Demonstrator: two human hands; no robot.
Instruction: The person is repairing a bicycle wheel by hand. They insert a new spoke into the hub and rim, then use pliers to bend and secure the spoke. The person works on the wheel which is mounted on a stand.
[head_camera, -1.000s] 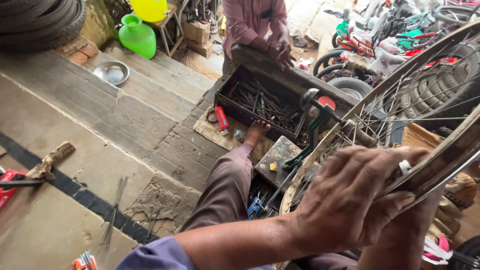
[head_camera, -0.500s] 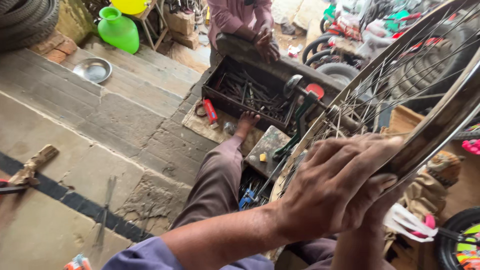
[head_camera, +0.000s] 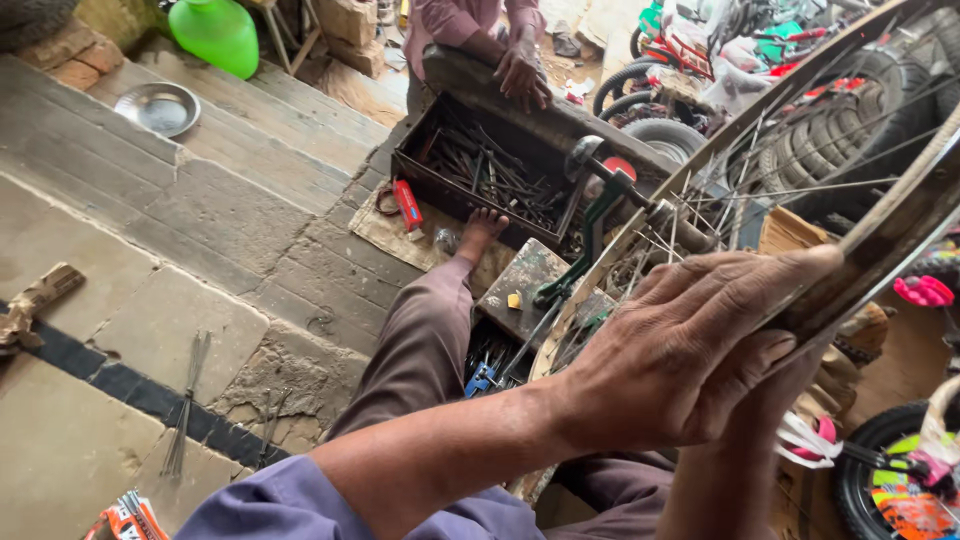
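A spoked bicycle wheel rim (head_camera: 885, 235) slants across the right side, its thin spokes (head_camera: 760, 190) fanning toward the hub. My left hand (head_camera: 690, 350) lies over the rim's lower part, with the fingers wrapped around it. My right hand (head_camera: 792, 385) comes up from below. It is tucked under the left hand against the rim, with the fingers hidden. My bare foot (head_camera: 482, 228) rests by an open dark box of loose spokes (head_camera: 480, 170).
A green stand (head_camera: 592, 235) rises beside the box, with a wooden block (head_camera: 528, 285) below it. Another person's hand (head_camera: 522, 72) rests on the box's far edge. Loose spokes (head_camera: 185, 410), a metal bowl (head_camera: 158, 108) and a green jug (head_camera: 215, 35) sit on stone steps. Tyres (head_camera: 840, 140) are stacked at the right.
The view has tipped down, so the box and the steps sit higher in the picture. Both hands stay on the rim, and the left hand's fingers have spread further along it.
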